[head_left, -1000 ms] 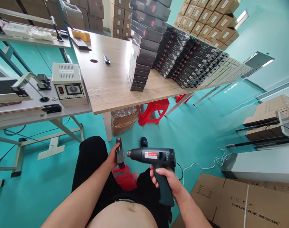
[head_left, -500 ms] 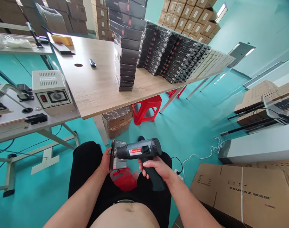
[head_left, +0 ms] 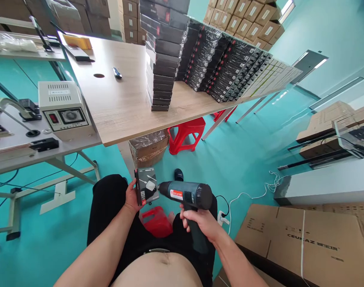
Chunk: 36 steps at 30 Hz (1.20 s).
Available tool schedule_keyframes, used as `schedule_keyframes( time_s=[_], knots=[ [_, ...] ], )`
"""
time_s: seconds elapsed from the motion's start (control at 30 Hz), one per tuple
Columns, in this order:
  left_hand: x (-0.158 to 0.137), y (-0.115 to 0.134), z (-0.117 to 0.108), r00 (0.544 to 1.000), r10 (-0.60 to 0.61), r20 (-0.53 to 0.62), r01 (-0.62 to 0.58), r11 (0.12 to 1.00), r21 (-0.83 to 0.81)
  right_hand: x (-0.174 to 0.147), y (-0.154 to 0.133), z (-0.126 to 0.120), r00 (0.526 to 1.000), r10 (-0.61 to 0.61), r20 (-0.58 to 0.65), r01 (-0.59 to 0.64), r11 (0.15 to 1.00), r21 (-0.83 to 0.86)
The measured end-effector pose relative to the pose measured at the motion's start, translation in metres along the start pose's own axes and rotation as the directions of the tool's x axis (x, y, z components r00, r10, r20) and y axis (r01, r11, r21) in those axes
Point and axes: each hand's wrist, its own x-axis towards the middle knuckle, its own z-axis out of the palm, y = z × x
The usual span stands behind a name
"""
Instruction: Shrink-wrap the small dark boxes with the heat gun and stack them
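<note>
My left hand [head_left: 132, 196] holds a small dark retail box [head_left: 147, 184] by its left side, above my lap. A white charger with a cable is printed on the box's face. My right hand [head_left: 196, 217] is wrapped round the handle of a heat gun [head_left: 184, 192], dark teal with a red and white label. Its nozzle points left at the right edge of the box, close to it; whether they touch I cannot tell.
A wooden table [head_left: 125, 115] bears a tall stack of black boxes [head_left: 162, 75] and rows of wrapped boxes [head_left: 220, 63]. A red stool [head_left: 186, 135] stands under it. Large cartons [head_left: 289, 239] lie at the right. A grey control unit [head_left: 65, 111] is at the left.
The heat gun has shifted right and back, so its nozzle no longer covers the box. The box has risen slightly, and its printed face now shows more fully.
</note>
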Motion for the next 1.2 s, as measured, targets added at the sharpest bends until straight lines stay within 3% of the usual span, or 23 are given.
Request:
schedule_keyframes(
  time_s=[0.13, 0.23, 0.33, 0.43, 0.6, 1.0, 1.1, 1.2],
  knots=[
    [0.000, 0.001, 0.001, 0.999, -0.020, 0.049, 0.020, 1.000, -0.016, -0.006, 0.006, -0.005, 0.974, 0.027, 0.224, -0.029, 1.000, 0.004],
    [-0.003, 0.001, 0.005, 0.995, -0.038, 0.094, 0.040, 0.999, -0.024, 0.000, 0.010, -0.020, 0.999, 0.007, 0.047, -0.015, 0.987, 0.160],
    [-0.010, -0.001, 0.010, 0.982, -0.155, 0.103, 0.154, 0.988, 0.025, 0.012, 0.008, -0.035, 0.995, 0.049, -0.092, -0.002, 0.891, 0.454],
    [-0.014, -0.005, 0.014, 0.962, -0.256, 0.095, 0.250, 0.965, 0.077, 0.018, 0.006, -0.042, 0.996, 0.074, -0.057, -0.023, 0.785, 0.619],
    [-0.010, -0.009, 0.009, 0.941, -0.333, 0.055, 0.325, 0.938, 0.120, 0.020, 0.009, -0.041, 0.996, 0.088, 0.012, -0.073, 0.724, 0.686],
    [-0.008, -0.012, 0.003, 0.915, -0.401, 0.046, 0.392, 0.911, 0.127, 0.034, -0.003, -0.017, 0.999, 0.047, 0.017, -0.048, 0.790, 0.611],
    [-0.008, -0.011, 0.004, 0.915, -0.402, 0.022, 0.395, 0.907, 0.147, 0.027, -0.015, -0.006, 1.000, -0.013, 0.029, -0.001, 0.895, 0.446],
    [-0.010, -0.009, 0.006, 0.924, -0.383, 0.009, 0.377, 0.914, 0.147, 0.012, -0.027, -0.002, 0.981, 0.030, 0.192, -0.051, 0.993, 0.106]
  ],
)
